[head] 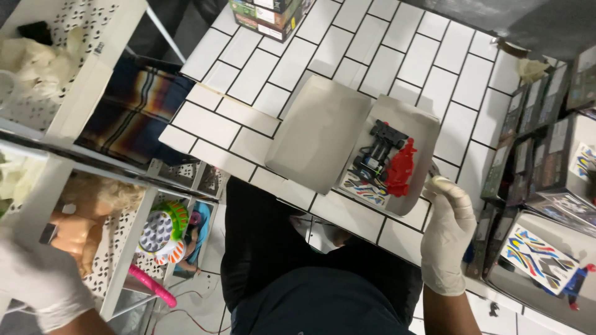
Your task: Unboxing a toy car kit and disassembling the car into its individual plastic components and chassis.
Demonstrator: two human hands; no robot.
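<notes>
Fingers of the gloved right hand curled together just beside the red car shell in the open box.

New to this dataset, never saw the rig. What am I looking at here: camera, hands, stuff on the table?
One camera, worn on a person's head, looks down. No machine: two white-gloved hands. The right hand touches the edge of an open grey box on a white tiled table. Inside lie a red car shell, a black chassis and a sticker sheet. The box lid lies beside it. The left hand is by a shelf of toys; whether it holds anything is unclear.
</notes>
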